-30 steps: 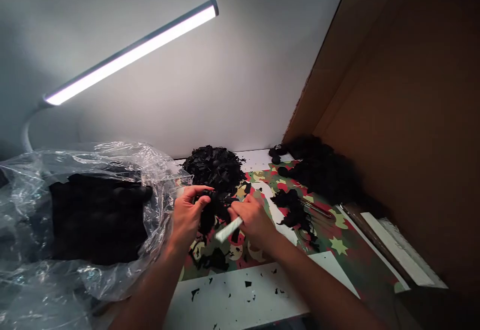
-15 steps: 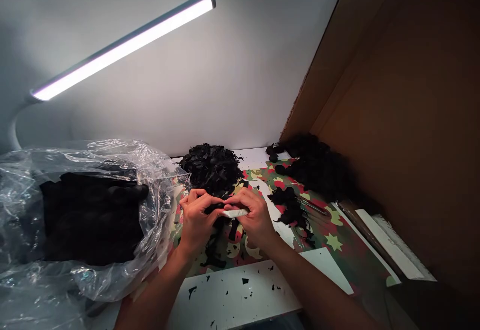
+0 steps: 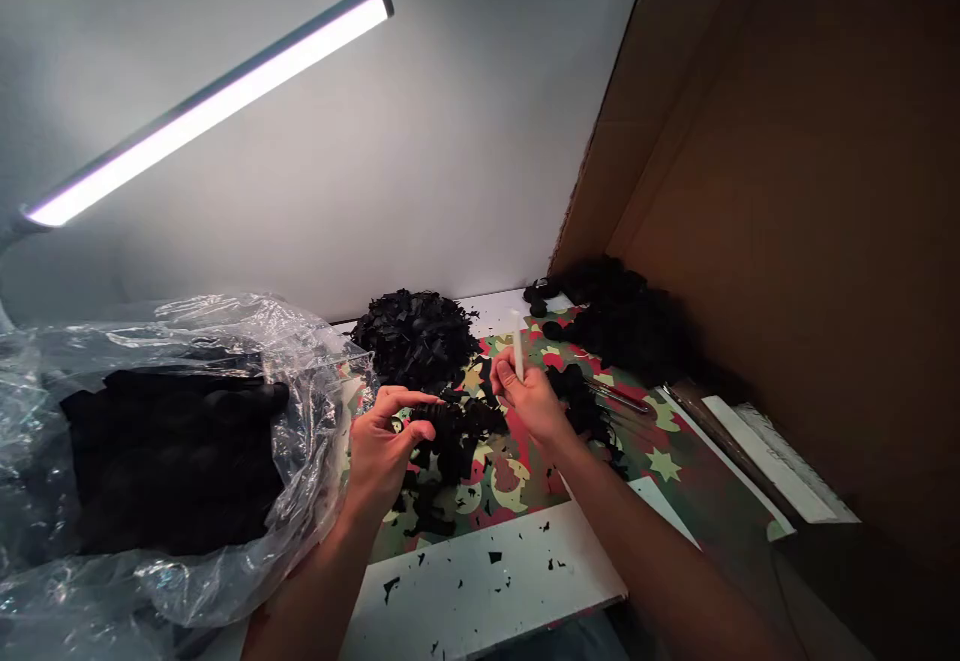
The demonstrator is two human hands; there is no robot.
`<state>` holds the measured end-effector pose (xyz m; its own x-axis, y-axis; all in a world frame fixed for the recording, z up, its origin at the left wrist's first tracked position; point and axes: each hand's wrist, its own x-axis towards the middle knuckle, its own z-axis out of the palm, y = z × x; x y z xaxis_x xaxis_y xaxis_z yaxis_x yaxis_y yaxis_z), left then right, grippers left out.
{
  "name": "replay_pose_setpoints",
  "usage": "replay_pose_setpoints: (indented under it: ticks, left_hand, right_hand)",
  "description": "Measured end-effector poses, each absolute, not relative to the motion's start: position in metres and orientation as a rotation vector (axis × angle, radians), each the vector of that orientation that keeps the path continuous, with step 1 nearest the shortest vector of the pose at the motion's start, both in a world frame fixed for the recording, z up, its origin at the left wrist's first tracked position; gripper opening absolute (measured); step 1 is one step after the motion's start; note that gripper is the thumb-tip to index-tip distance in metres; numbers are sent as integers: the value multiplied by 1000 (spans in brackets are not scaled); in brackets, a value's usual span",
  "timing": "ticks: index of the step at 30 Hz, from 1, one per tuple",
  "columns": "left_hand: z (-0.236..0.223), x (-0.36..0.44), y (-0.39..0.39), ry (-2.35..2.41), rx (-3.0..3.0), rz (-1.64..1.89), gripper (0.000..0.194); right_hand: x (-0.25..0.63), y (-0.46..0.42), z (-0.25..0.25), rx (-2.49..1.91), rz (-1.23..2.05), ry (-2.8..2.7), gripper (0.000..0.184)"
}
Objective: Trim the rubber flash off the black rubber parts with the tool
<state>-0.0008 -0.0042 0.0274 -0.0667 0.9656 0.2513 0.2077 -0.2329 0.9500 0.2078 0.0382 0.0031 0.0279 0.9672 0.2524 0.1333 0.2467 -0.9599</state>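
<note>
My right hand (image 3: 527,396) is closed round a slim white stick-like tool (image 3: 518,353) that points upward; its exact kind I cannot make out. My left hand (image 3: 384,441) hovers at the left, index finger and thumb apart, nothing plainly between them. Just right of its fingertips lies a loose heap of black cut pieces (image 3: 457,431) on a patterned camouflage-coloured sheet with stars (image 3: 517,486). Behind it stands a larger mound of black scraps (image 3: 412,333).
On the left, a clear plastic bag (image 3: 319,441) holds black material (image 3: 176,461). Dark fluffy pieces (image 3: 637,326) pile up by the cardboard wall (image 3: 787,191), with metal tweezers-like tools (image 3: 619,398) nearby. A lit tube lamp (image 3: 217,101) hangs above; scraps dot the white board (image 3: 450,591).
My hands have come apart. My right hand has moved up and right, turning the white tool upright, while my left thumb and index finger have spread. The view has shifted slightly.
</note>
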Motion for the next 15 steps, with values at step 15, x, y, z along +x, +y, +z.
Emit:
replay_pose_setpoints:
  ticks: [15]
  left_hand:
    - [21, -2, 1, 875, 1001, 1262, 41]
  right_hand:
    - [185, 12, 20, -1029, 925, -1530, 20]
